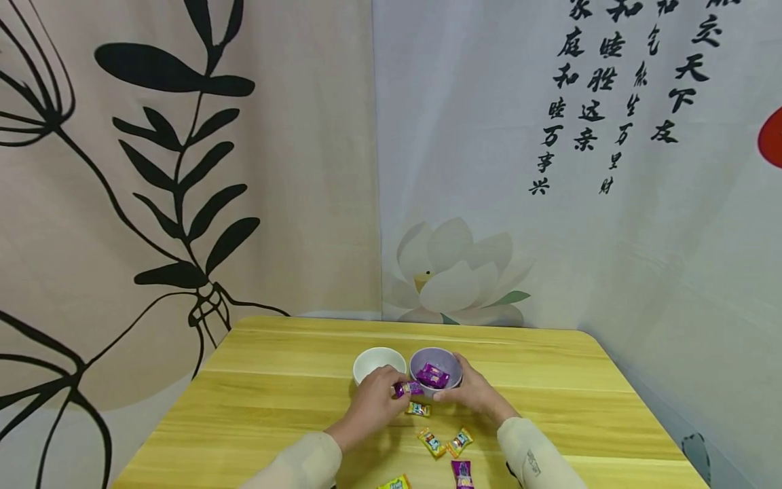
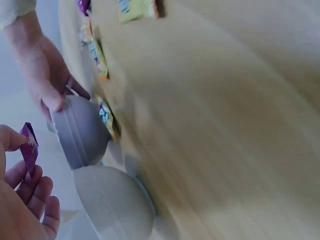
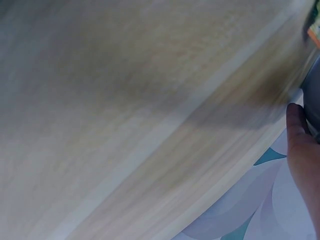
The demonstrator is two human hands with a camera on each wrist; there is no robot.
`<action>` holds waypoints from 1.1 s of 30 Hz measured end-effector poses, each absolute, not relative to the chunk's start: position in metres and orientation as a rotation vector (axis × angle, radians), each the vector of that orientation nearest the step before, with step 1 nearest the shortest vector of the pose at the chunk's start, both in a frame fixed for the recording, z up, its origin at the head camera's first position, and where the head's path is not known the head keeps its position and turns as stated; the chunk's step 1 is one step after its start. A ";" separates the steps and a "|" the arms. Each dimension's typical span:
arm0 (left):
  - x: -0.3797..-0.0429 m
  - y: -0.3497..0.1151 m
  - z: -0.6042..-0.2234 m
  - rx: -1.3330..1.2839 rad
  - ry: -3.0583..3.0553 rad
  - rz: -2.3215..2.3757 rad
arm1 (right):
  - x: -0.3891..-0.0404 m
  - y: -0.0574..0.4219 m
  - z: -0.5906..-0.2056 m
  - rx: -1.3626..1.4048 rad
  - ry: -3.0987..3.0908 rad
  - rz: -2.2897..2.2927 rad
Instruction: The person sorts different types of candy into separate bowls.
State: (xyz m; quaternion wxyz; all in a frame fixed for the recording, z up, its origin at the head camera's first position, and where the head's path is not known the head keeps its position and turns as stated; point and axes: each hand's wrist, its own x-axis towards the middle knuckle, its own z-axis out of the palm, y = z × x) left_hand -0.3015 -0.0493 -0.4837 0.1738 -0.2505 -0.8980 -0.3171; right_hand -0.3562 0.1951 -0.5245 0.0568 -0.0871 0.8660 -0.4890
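Note:
My left hand pinches a purple-wrapped candy between thumb and fingertips, just by the near left rim of a purple bowl. In the left wrist view this candy is held up level with the bowl's rim. My right hand grips the purple bowl from its right side, thumb toward the front at the rim. Purple-wrapped candies lie inside that bowl. Close on its left stands a white bowl, partly behind my left hand. Only the edge of the purple bowl shows in the right wrist view.
On the wooden table, a yellow-wrapped candy lies right before the bowls. Nearer are two more yellow candies, a purple candy and another yellow one at the frame's bottom. Printed curtains hang behind the table.

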 end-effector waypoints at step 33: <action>-0.364 0.006 -0.470 -0.437 -2.618 -0.865 | -0.359 0.197 -0.522 -0.322 2.611 -1.468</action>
